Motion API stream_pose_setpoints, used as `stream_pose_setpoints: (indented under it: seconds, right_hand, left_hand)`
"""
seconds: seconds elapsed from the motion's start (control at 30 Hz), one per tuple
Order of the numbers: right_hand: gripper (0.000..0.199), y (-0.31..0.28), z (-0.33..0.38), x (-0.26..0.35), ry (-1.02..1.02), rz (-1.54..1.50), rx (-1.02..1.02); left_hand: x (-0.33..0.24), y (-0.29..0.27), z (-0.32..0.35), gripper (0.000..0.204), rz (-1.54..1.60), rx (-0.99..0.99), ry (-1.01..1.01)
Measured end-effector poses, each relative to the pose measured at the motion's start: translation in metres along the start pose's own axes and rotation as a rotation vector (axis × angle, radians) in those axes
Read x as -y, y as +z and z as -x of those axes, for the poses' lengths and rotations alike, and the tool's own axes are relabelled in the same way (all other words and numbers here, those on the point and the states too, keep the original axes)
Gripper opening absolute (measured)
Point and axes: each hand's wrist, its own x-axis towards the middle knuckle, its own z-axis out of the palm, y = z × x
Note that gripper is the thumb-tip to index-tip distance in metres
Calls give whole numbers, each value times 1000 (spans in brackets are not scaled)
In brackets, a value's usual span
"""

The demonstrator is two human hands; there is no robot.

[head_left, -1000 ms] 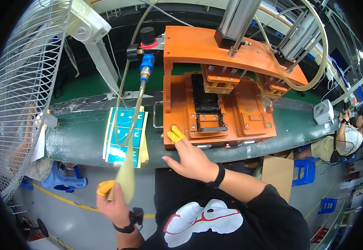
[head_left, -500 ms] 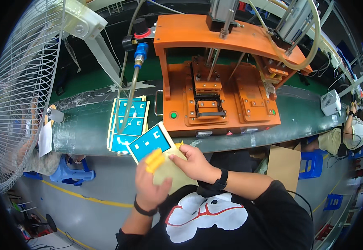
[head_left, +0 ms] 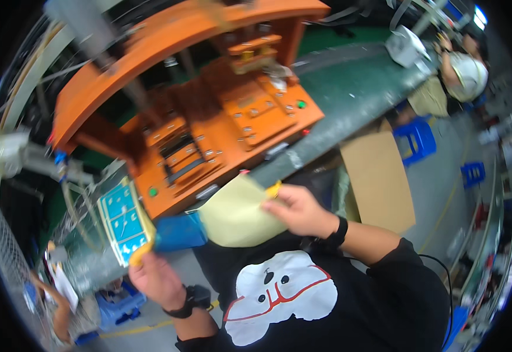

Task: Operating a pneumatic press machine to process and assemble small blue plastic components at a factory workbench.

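My left hand (head_left: 157, 284), with yellow finger coverings, pinches the outer end of a blue sheet piece (head_left: 179, 230), which is smeared by motion. The blue piece's other end meets a pale yellow backing sheet (head_left: 235, 214); I cannot tell whether they are still joined. My right hand (head_left: 306, 212), also with yellow on a fingertip, grips the pale sheet by its right edge. Both are held in front of the orange press machine (head_left: 226, 170). Beyond my left hand lies a stack of pale sheets with blue panels (head_left: 124, 214) on the green bench.
The green bench (head_left: 350, 88) runs behind and beside the machine. A brown cardboard piece (head_left: 379, 182) and a blue stool (head_left: 414, 141) stand at the right. Another person (head_left: 467, 70) sits at the far right. A wire fan guard (head_left: 12, 205) is at the left.
My hands have moved apart. The blue piece now stretches leftward from the pale sheet in my left hand. The view has turned and shifted right, moving the machine leftward in the picture.
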Motion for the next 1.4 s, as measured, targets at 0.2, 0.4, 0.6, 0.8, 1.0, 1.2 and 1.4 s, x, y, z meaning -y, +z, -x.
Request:
stream_pose_setpoints:
  seconds: [0.2,0.4,0.6,0.8,1.0,1.2,1.4]
  right_hand:
    - [27,-132,108,-154,460,-544,-844]
    - [30,-143,283,-341,987,-1252,-1037]
    - [43,-142,280,-366,591,-1244,-1624]
    - [43,-158,268,-339,1072,-816,-1294]
    - [23,-166,135,-179,606,-108,-877]
    - [32,-64,-25,35,-472,507,-148]
    - [32,31,-117,80,-968,920,17]
  left_hand:
    - [-1,9,0,33,176,263,-44]
    - [19,60,5,24,-261,501,-96]
    - [30,72,8,21,-293,591,-80]
    - [32,59,12,15,-360,476,-105]
    - [27,50,5,13,-813,409,127]
    - [-3,60,-7,13,-883,434,-6]
    - [-33,78,8,14,-689,664,-269]
